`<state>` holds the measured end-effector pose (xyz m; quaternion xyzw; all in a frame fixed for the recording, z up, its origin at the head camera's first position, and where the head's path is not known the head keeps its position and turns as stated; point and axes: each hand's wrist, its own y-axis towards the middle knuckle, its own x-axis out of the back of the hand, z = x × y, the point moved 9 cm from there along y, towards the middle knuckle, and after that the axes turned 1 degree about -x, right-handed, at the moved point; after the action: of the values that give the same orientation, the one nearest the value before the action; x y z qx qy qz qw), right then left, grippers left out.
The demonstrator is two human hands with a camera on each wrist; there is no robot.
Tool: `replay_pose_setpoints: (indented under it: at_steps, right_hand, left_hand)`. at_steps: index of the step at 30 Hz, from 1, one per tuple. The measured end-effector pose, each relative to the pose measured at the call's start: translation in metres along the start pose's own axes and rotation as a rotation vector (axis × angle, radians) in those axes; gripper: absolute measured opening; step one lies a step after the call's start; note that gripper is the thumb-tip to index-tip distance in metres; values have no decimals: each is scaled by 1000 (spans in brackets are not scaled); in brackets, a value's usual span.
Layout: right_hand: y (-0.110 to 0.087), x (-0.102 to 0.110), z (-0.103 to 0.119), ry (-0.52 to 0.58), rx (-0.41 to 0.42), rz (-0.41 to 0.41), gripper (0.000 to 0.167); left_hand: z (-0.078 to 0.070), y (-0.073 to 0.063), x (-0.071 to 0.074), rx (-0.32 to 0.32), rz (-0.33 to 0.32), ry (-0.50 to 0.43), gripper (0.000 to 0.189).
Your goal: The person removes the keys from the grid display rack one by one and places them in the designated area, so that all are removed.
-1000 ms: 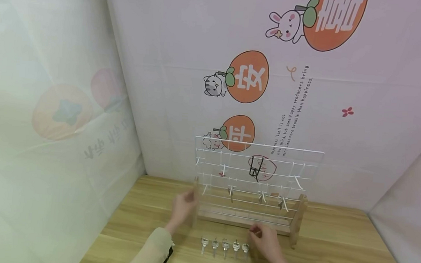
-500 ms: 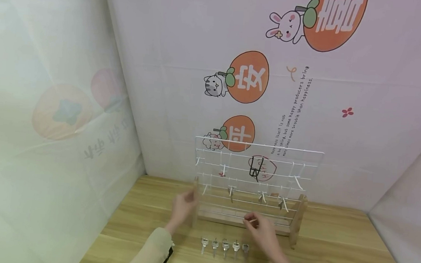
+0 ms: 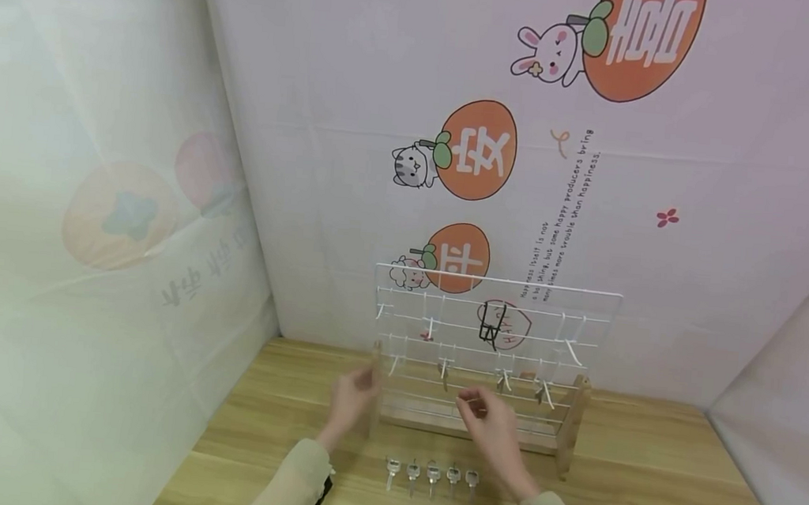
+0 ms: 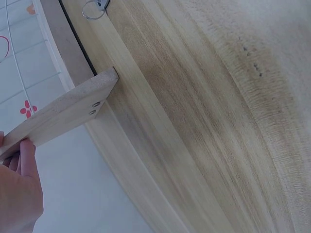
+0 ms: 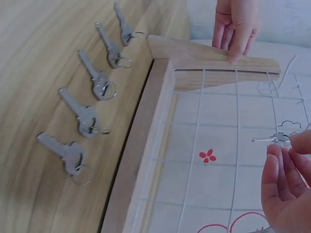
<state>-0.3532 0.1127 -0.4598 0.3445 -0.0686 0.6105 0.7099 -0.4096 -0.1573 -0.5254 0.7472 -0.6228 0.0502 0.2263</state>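
Observation:
My left hand [image 3: 352, 403] grips the wooden end post [image 4: 60, 111] of a white wire display rack [image 3: 498, 280]. Thumb and fingers lie on either side of that post in the left wrist view. In front of the mesh, right of the second lower hook, my right hand [image 3: 494, 428] has its thumb and fingertips together. A small silver key [image 5: 265, 140] shows at those fingertips in the right wrist view, blade pointing away and bow partly hidden. Several more keys hang on lower hooks, one being the hanging key [image 3: 543, 390] at the right.
Several silver keys with rings lie in a row on the wood-grain table [image 3: 643, 477], among them the rightmost key [image 3: 472, 477]. White prongs, such as the upper hook [image 3: 572, 351], stick out from the mesh. A printed cloth wall [image 3: 351, 201] stands behind the rack.
My right hand has moved up and left, from beside the row of keys to the front of the mesh. My left hand stays on the post, and the row on the table looks the same.

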Motion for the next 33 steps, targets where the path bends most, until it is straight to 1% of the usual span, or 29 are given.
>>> replay_pose_setpoints:
  at_steps: [4, 9, 17, 26, 28, 33]
  right_hand:
    - [5, 0, 6, 23, 30, -43, 14]
    - [10, -4, 8, 70, 43, -56, 16]
    - [17, -12, 6, 108, 25, -66, 18]
    - [26, -16, 11, 144, 1, -109, 18]
    - [27, -17, 13, 155, 6, -114, 17]
    - [30, -19, 15, 173, 17, -119, 15]
  left_hand:
    - [-3, -1, 1, -4, -3, 5, 39]
    - [-4, -2, 0, -13, -1, 10, 39]
    - [-6, -3, 0, -4, 6, 1, 38]
    - [-5, -2, 0, 2, 1, -2, 38]
    - [-4, -2, 0, 0, 4, 7, 39]
    - [-6, -3, 0, -8, 13, -5, 39]
